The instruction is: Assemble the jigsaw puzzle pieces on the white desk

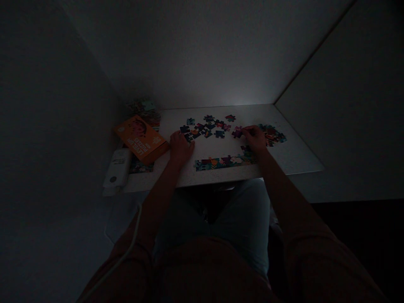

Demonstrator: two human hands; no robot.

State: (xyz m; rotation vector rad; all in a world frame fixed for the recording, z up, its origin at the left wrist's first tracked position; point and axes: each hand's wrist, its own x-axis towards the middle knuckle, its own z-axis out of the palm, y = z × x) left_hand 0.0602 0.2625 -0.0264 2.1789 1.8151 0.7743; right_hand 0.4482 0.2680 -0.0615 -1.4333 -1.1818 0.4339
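My right hand (256, 138) pinches a purple puzzle piece (237, 132) between thumb and fingertips, at the right end of the scattered pieces. On the table, my left hand (182, 147) rests with its fingers apart, beside the loose puzzle pieces (206, 132) and close to the orange box. Nearer to me lies a joined strip of puzzle (217, 163), several pieces long. Its right end turns away from me, partly hidden by my right hand. Another cluster of colourful pieces (273, 135) lies just right of that hand. Dim light hides fine detail.
An orange puzzle box (140, 139) lies tilted at the left, over other puzzle sheets or pieces (142, 167). In front of it is a white device (117, 168) with a cable. The white table (299, 162) meets walls at the back and left.
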